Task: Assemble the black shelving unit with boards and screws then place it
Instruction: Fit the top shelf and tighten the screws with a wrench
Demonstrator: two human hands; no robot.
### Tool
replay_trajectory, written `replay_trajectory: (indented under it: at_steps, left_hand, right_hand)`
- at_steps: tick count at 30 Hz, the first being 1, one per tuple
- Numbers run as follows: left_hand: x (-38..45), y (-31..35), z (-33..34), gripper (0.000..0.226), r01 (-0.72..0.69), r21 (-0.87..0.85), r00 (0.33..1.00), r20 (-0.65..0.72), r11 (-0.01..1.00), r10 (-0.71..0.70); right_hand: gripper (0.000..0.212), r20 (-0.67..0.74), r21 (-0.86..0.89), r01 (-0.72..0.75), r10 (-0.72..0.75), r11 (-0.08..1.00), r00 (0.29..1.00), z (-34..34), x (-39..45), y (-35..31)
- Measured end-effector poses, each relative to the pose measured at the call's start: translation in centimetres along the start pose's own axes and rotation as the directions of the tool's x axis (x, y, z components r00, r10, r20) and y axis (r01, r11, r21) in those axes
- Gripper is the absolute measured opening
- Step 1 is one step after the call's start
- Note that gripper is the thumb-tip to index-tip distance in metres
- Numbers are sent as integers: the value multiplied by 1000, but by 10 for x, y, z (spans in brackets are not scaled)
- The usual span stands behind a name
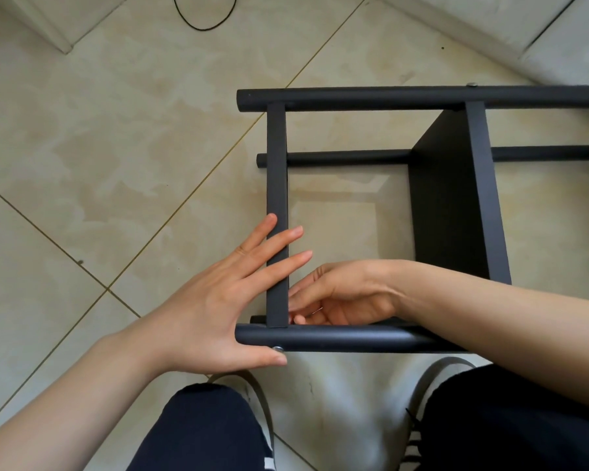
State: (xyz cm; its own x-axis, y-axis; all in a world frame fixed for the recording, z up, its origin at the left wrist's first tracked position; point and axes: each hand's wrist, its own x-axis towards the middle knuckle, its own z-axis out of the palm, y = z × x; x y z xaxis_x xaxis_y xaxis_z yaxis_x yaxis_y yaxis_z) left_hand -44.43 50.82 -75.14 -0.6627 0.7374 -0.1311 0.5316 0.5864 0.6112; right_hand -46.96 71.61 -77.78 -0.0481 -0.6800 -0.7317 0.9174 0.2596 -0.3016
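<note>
The black shelving unit (422,96) lies on its side on the tiled floor, round posts running left to right. A narrow black board (276,171) spans the near post (354,338) and the far post at the left end. A second board (456,198) stands further right. My left hand (218,300) lies flat with straight fingers across the narrow board, thumb under the near post beside a silver screw head (278,349). My right hand (337,297) reaches inside the frame behind the near post, fingers curled at the board's joint; what they hold is hidden.
Beige floor tiles surround the unit. A black cable (201,15) loops at the top. A white wall base (48,28) sits top left and a pale ledge (524,25) top right. My knees and shoes (252,402) are just below the near post.
</note>
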Motion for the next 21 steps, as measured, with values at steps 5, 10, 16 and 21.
replay_trajectory:
  at_steps: [5, 10, 16, 21]
  left_hand:
    - [0, -1, 1, 105, -3, 6, 1000, 5, 1000, 3]
    - [0, -1, 1, 105, -6, 7, 1000, 4, 1000, 6]
    - [0, -1, 1, 104, -7, -3, 1000, 6, 1000, 7]
    - [0, 0, 1, 103, -9, -4, 1000, 6, 1000, 9]
  right_hand:
    - [13, -68, -72, -23, 18, 997, 998, -1, 4, 1]
    - [11, -82, -131, -37, 27, 991, 996, 0, 4, -1]
    - [13, -93, -145, -45, 32, 988, 995, 0, 7, 1]
    - [19, -62, -135, -56, 48, 989, 997, -7, 2, 0]
